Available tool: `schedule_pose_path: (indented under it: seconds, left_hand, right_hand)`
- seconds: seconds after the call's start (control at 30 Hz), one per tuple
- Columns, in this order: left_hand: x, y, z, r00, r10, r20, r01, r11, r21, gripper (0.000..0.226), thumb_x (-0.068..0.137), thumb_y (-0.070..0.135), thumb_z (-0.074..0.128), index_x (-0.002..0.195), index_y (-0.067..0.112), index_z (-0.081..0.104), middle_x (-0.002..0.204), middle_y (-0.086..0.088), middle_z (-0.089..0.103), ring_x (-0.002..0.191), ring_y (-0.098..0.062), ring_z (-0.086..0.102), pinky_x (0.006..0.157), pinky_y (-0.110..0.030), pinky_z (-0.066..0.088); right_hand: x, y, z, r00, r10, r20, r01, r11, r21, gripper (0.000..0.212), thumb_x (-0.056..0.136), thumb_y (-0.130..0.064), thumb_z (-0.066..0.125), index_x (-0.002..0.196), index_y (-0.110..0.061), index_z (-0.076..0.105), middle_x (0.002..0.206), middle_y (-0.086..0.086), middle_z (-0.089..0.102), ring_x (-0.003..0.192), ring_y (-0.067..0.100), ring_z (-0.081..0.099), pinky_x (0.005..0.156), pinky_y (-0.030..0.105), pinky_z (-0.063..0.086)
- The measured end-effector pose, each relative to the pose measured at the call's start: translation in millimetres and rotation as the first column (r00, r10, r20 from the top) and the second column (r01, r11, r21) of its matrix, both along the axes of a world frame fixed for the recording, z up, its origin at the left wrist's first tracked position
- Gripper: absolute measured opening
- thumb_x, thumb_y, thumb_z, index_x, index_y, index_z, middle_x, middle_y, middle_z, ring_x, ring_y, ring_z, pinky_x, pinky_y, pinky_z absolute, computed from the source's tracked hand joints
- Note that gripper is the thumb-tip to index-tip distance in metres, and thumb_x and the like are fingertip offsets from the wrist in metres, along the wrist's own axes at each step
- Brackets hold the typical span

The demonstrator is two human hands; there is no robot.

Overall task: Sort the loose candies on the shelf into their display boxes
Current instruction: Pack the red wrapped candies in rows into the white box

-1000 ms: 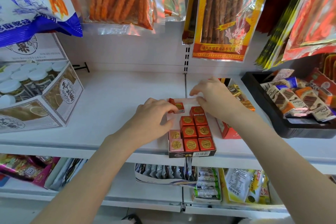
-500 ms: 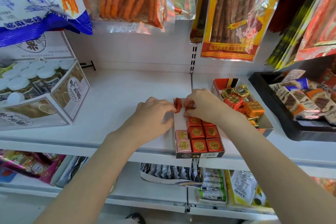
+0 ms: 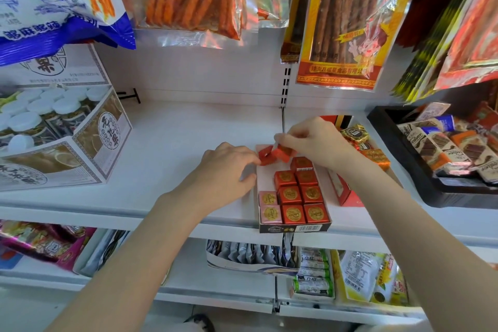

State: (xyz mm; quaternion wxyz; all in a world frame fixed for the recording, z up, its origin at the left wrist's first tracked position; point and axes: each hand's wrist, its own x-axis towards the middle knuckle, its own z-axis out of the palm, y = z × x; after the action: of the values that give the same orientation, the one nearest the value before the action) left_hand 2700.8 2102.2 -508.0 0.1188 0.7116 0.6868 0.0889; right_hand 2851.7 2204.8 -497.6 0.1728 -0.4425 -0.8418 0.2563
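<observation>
Left hand [image 3: 229, 167] pinches one red candy [image 3: 265, 157]; right hand [image 3: 314, 140] pinches another [image 3: 283, 153]. Both hang tilted over the display box [image 3: 293, 228], whose bare back rows lie directly beneath each grip.

Red cubes [image 3: 294, 198] carry round gold seals; two pink cubes [image 3: 269, 207] have gold script. Their box [image 3: 295, 228] is dark in front with a white barcode, pale inside. The shelf [image 3: 175, 143] is white. A neighbouring box [image 3: 340, 191] is red, its candies [image 3: 355, 133] gold and orange. The tray [image 3: 444, 191] is black — bars [image 3: 442, 151] in white, brown, orange. One hanging bag [image 3: 54, 0] is blue and white.
</observation>
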Motion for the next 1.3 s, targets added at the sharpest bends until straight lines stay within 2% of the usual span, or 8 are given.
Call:
schedule_pose_path:
  seconds: [0.2,0.33,0.5,0.57,0.7,0.83,1.13,1.3]
  left_hand:
    - [0,-1,0,1.0,0.005,-0.005,-0.005,1.0,-0.008,0.038,0.092,0.025,0.043,0.13,0.026,0.046,0.137,0.012,0.045,0.125,-0.017,0.033,0.102,-0.038,0.029]
    - [0,-1,-1,1.0,0.006,-0.004,-0.006,1.0,-0.009,0.037,0.092,0.025,0.043,0.129,0.026,0.047,0.137,0.012,0.045,0.125,-0.017,0.033,0.103,-0.037,0.03]
    - [0,0,0,1.0,0.004,-0.009,-0.004,1.0,-0.012,0.037,0.093,0.025,0.042,0.13,0.026,0.046,0.137,0.012,0.045,0.126,-0.016,0.033,0.103,-0.038,0.029]
    - [0,0,0,1.0,0.002,-0.009,-0.002,1.0,-0.012,0.037,0.093,0.026,0.042,0.13,0.026,0.046,0.137,0.012,0.044,0.126,-0.016,0.033,0.104,-0.038,0.029]
    - [-1,-1,-1,1.0,-0.002,-0.005,0.002,1.0,-0.01,0.038,0.093,0.026,0.042,0.13,0.025,0.046,0.137,0.011,0.044,0.125,-0.017,0.033,0.103,-0.038,0.029]
    - [-2,-1,-1,1.0,0.001,0.001,-0.001,1.0,-0.004,0.037,0.092,0.025,0.042,0.129,0.026,0.047,0.136,0.012,0.046,0.124,-0.017,0.034,0.101,-0.037,0.029]
    - [-3,1,-3,1.0,0.002,0.005,-0.002,1.0,0.002,0.038,0.091,0.024,0.043,0.129,0.027,0.047,0.135,0.013,0.047,0.123,-0.017,0.034,0.1,-0.037,0.03]
    - [-3,0,-3,1.0,0.007,0.009,-0.007,1.0,0.001,0.038,0.091,0.023,0.043,0.129,0.026,0.048,0.135,0.012,0.047,0.124,-0.018,0.035,0.101,-0.038,0.031]
  right_hand:
    - [-3,-2,-9,0.999,-0.041,0.022,0.04,0.996,0.074,0.025,0.083,-0.033,0.064,0.076,-0.01,0.068,0.071,-0.002,0.061,0.064,0.007,0.055,0.057,0.016,0.039]
    - [0,0,-8,0.992,-0.022,0.122,0.023,1.0,-0.004,0.03,0.085,-0.033,0.06,0.075,-0.006,0.069,0.076,0.003,0.062,0.07,0.013,0.057,0.054,0.018,0.039]
    - [0,-2,-4,0.935,0.03,0.354,-0.048,0.998,0.044,0.036,0.087,-0.036,0.056,0.056,-0.019,0.05,0.085,0.003,0.042,0.106,0.027,0.04,0.091,0.037,0.04]
    - [-1,-5,-4,0.914,0.022,0.404,-0.082,0.988,0.133,0.027,0.086,-0.036,0.056,0.073,-0.015,0.064,0.093,0.002,0.043,0.11,0.027,0.036,0.095,0.039,0.038]
    - [-4,-7,-6,0.933,-0.032,0.358,-0.068,0.962,0.263,0.021,0.084,-0.026,0.061,0.095,-0.009,0.067,0.115,0.009,0.049,0.113,0.026,0.039,0.092,0.038,0.042]
    - [-13,-9,-6,0.966,0.057,0.25,-0.127,0.954,0.271,0.021,0.09,-0.016,0.05,0.102,-0.015,0.067,0.11,0.009,0.059,0.108,0.025,0.046,0.085,0.032,0.042]
    - [-30,-17,-23,0.925,0.073,0.373,-0.167,0.96,0.225,0.03,0.086,-0.017,0.052,0.115,-0.017,0.059,0.112,0.01,0.051,0.107,0.029,0.048,0.086,0.035,0.04]
    - [-31,-19,-23,0.93,0.035,0.366,-0.138,0.956,0.259,0.021,0.084,-0.016,0.057,0.105,-0.012,0.057,0.111,0.009,0.053,0.104,0.028,0.049,0.084,0.033,0.036]
